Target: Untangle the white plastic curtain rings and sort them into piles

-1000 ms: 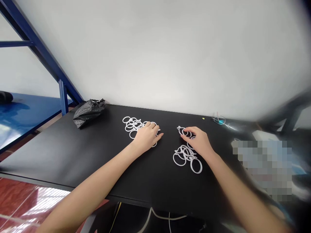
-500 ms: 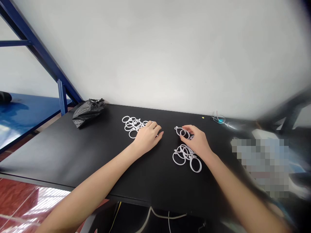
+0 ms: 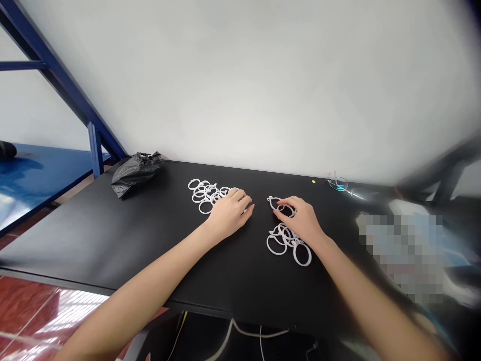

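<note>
A group of white curtain rings [image 3: 206,206], each seeming to bear a small eyelet, lies on the black table left of centre. My left hand [image 3: 230,209] rests palm down at its right edge, covering some rings, with the thumb held apart from the loosely bent fingers. To the right, my right hand [image 3: 300,214] pinches a white curtain ring between thumb and fingertips. Another ring [image 3: 273,201] overlaps it on the left. Just below this hand lies a second loose pile of rings [image 3: 277,253], partly hidden by the wrist.
A crumpled black plastic bag [image 3: 136,173] sits at the table's back left. Eyeglasses [image 3: 339,184] lie near the wall at the back right. Farther right is a clear plastic bag, partly blurred out [image 3: 402,255]. Cables [image 3: 259,335] hang below the front edge.
My right hand has shifted slightly left, and its fingers have changed position on the ring, which now shows tilted. My left hand stays almost in place.
</note>
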The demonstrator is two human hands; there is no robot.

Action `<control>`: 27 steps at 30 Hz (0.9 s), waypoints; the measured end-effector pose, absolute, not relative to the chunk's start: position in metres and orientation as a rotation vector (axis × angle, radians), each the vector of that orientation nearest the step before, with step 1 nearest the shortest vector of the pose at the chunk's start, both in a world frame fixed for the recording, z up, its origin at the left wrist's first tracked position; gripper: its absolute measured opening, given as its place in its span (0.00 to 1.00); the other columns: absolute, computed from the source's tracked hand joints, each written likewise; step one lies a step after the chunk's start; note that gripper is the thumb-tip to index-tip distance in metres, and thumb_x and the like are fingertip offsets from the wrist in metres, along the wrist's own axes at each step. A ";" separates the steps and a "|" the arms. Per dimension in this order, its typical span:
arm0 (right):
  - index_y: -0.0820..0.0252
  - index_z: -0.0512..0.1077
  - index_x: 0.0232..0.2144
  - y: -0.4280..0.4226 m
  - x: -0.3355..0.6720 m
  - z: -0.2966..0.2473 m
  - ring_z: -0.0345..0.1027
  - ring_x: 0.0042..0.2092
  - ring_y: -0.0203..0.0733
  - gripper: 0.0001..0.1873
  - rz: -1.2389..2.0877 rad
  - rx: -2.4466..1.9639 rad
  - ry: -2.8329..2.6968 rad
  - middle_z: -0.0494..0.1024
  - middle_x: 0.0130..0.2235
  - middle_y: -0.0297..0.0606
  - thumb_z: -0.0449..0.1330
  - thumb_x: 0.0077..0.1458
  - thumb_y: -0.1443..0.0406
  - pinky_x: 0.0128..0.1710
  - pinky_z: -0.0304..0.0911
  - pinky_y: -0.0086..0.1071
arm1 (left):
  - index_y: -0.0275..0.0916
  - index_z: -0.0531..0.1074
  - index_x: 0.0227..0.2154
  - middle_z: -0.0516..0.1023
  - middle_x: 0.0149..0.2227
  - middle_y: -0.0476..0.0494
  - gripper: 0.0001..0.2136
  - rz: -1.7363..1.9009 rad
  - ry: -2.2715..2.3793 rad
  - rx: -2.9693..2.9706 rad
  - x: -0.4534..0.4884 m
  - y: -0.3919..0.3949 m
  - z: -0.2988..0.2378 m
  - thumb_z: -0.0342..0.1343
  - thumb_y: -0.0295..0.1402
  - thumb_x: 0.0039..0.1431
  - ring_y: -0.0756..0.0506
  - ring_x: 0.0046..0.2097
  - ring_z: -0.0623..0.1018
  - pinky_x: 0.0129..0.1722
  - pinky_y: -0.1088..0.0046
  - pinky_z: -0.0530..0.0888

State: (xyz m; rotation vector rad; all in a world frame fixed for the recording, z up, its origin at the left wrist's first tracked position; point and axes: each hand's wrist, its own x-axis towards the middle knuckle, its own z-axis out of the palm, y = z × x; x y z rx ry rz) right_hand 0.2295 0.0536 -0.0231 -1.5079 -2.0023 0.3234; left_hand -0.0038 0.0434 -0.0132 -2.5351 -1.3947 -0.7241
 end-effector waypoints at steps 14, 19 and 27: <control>0.55 0.73 0.31 0.046 0.222 -0.016 0.70 0.40 0.46 0.06 0.333 -1.344 -2.147 0.77 0.35 0.36 0.65 0.53 0.61 0.41 0.66 0.40 | 0.38 0.72 0.37 0.75 0.37 0.44 0.09 -0.725 -1.409 -2.616 -0.002 0.042 -0.013 0.48 0.34 0.67 0.45 0.43 0.74 0.27 0.75 0.68; 0.55 0.73 0.28 0.049 0.223 -0.019 0.70 0.42 0.47 0.07 0.347 -1.330 -2.185 0.76 0.37 0.38 0.58 0.58 0.63 0.44 0.66 0.42 | 0.38 0.72 0.37 0.75 0.37 0.44 0.08 -0.748 -1.387 -2.712 0.000 0.038 -0.011 0.48 0.34 0.67 0.45 0.42 0.73 0.28 0.74 0.70; 0.55 0.73 0.34 0.041 0.218 -0.007 0.71 0.52 0.48 0.04 0.298 -1.093 -1.757 0.74 0.50 0.42 0.59 0.60 0.64 0.53 0.66 0.44 | 0.40 0.64 0.55 0.72 0.52 0.38 0.18 -1.545 -1.694 -3.070 0.010 0.029 -0.007 0.53 0.37 0.65 0.45 0.50 0.75 0.40 0.70 0.78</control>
